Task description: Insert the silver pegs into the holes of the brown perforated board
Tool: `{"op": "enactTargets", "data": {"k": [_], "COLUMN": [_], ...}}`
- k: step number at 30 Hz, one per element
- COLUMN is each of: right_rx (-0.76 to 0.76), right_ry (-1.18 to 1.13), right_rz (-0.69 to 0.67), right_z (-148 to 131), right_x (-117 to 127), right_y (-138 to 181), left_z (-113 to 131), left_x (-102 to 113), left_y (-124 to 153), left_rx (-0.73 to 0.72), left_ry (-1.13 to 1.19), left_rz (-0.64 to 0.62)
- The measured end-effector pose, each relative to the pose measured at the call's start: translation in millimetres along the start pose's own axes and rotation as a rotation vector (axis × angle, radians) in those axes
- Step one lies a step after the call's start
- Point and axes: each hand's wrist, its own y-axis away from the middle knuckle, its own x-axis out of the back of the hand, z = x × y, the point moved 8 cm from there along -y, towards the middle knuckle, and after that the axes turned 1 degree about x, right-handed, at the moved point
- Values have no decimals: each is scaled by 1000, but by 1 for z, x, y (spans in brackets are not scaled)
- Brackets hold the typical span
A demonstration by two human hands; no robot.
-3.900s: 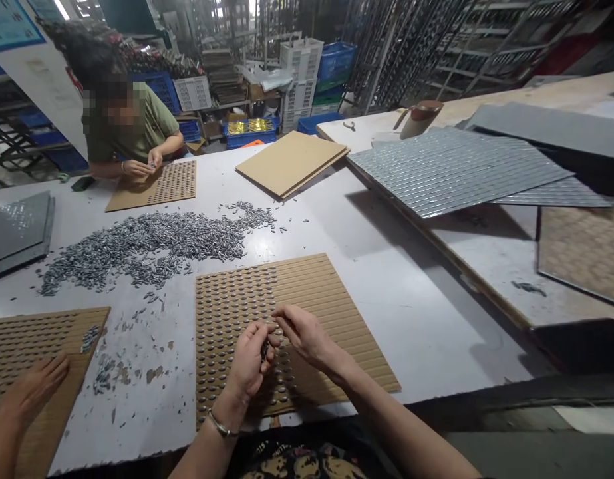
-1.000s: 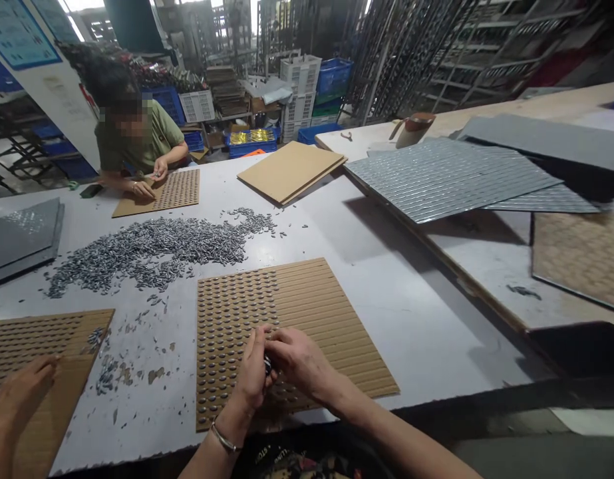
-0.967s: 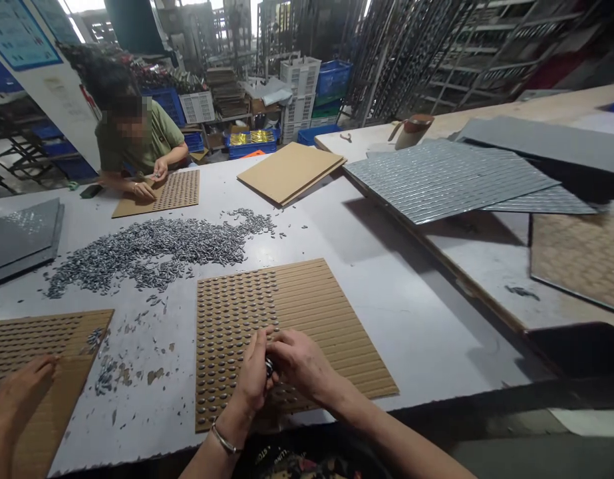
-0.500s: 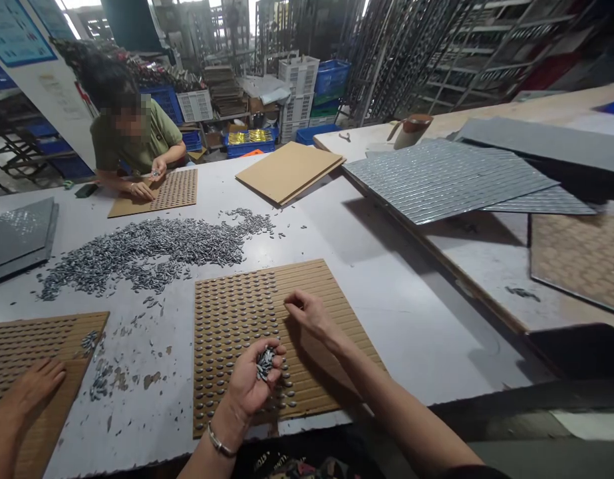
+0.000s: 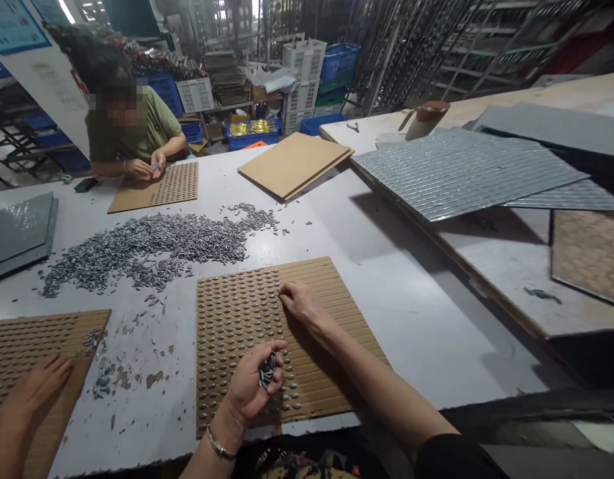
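Grey pieces (image 5: 267,371) fill the curled left hand (image 5: 254,378) over the cardboard (image 5: 336,296); the right hand (image 5: 301,303), fingertips together, is over its far half.

The poster (image 5: 16,28) and shirt (image 5: 307,460) are unreadable.

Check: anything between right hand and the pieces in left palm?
No other object visible between the right hand and the pieces; only the thumb and curled fingers of the left hand partly ring them.
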Motion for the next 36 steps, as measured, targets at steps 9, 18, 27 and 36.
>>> {"op": "enactTargets", "data": {"k": [9, 18, 27, 36], "right_rx": [56, 67, 153, 175], "right_ry": [54, 103, 210, 142], "right_rz": [-13, -27, -47, -56], "right_z": [-3, -4, -8, -10], "right_x": [-1, -5, -5, 1], "right_y": [-2, -2, -1, -1], "left_z": [5, 0, 9, 15], "left_x": [-3, 8, 12, 21], "left_y": [2, 4, -2, -8], "left_rx": [-96, -138, -161, -164], "left_ry": [-8, -28, 52, 90], "left_rz": [34, 127, 165, 178]}}
